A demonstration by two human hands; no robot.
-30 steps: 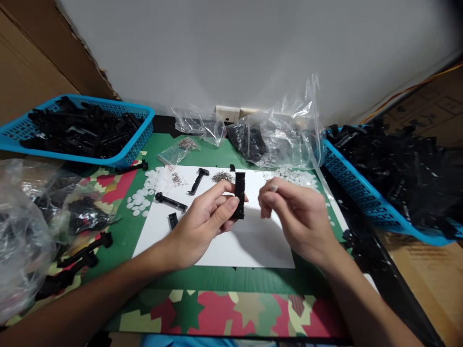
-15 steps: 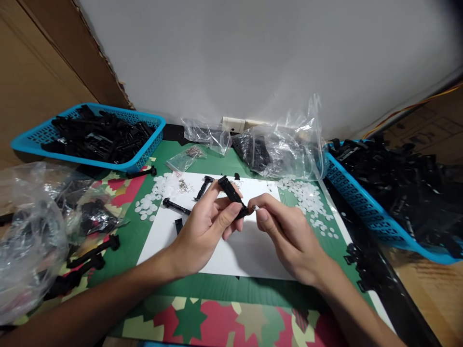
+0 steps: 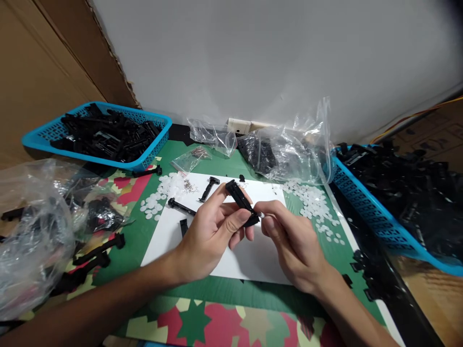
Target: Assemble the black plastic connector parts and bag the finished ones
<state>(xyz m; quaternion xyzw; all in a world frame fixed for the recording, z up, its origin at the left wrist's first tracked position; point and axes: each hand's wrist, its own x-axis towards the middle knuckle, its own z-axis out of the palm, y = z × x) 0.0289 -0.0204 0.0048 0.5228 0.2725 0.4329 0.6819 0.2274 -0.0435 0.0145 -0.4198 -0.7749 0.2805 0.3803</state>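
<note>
My left hand point(image 3: 213, 231) is closed round a short black plastic part point(image 3: 240, 199), held tilted above the white sheet point(image 3: 249, 255). My right hand point(image 3: 292, 243) pinches a small white washer point(image 3: 261, 215) against the lower end of that part. Both hands meet over the middle of the sheet. Loose black parts point(image 3: 181, 207) and a little heap of metal pins point(image 3: 187, 185) lie on the sheet's far left. White washers point(image 3: 313, 202) are scattered to the right of the sheet, and more white washers point(image 3: 155, 200) to its left.
A blue basket point(image 3: 152, 149) of black parts stands at the back left, another blue basket point(image 3: 365, 212) at the right. Clear plastic bags point(image 3: 289, 144) lie along the wall, a big crumpled bag point(image 3: 32, 231) at the left. Black parts point(image 3: 94, 255) lie on the green mat.
The right hand moved left and brought the white washer to the end of the black part. The left hand tilted the part from upright to slanting.
</note>
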